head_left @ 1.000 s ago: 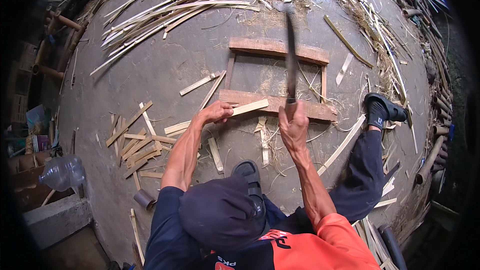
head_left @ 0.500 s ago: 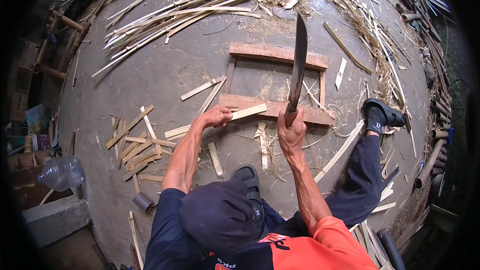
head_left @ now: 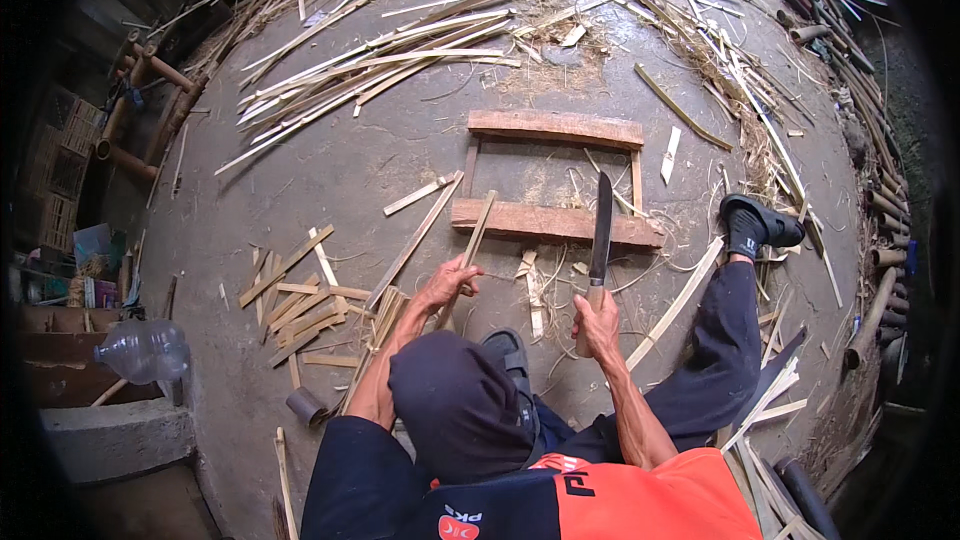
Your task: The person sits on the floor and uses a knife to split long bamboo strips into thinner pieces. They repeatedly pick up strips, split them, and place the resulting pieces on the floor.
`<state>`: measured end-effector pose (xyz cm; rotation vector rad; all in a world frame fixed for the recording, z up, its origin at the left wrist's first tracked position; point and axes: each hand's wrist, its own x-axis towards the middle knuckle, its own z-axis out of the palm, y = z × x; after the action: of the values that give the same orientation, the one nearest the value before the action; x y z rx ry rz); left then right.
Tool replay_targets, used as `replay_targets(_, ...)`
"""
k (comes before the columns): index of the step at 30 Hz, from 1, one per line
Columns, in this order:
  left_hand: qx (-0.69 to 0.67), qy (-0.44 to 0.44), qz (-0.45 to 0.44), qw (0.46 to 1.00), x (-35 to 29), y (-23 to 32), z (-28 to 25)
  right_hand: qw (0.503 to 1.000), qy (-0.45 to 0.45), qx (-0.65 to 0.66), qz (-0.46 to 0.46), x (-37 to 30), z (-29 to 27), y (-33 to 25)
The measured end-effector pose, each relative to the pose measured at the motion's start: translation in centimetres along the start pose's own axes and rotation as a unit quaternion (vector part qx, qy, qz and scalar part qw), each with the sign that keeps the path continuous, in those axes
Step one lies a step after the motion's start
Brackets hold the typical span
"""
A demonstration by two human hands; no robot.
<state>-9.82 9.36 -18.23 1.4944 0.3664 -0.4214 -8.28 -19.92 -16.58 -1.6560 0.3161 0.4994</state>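
Bamboo strip [head_left: 478,230] swings forward, tip overlapping wooden frame [head_left: 556,222]; machete [head_left: 600,240] drops back. Left hand [head_left: 450,285] holds strip, right hand [head_left: 597,323] grips machete, both nearside of frame; keep blade off left hand.

Soft, even daylight falls on the smooth grey concrete floor [head_left: 340,180], brightest beyond the rectangular reddish-brown wooden frame [head_left: 560,221], where the surface takes a faint sheen. Shadows are mild, darkest along the frame's near plank. The long dark-bladed machete with a pale handle [head_left: 602,225], just nearer than the frame, looks crisp. Far left of it, the slatted pale-brown crates [head_left: 75,145] sink into dimness; far right, the stacked brown bamboo poles [head_left: 887,258] do too. Fisheye distortion bends outlying edges, and black vignetting swallows the corners.
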Motion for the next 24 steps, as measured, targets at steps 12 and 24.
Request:
replay_targets(12, -0.092, -0.072, -0.001, 0.993, -4.9, 4.8, 7.0, 0.973, 0.003, 0.190, -0.130, -1.1, 4.8, -5.0)
replay_targets(24, 0.081, -0.026, 0.094, 0.992, -3.3, 7.8, 9.2, 0.934, 0.085, 0.260, -0.231, 2.4, 2.5, -10.3)
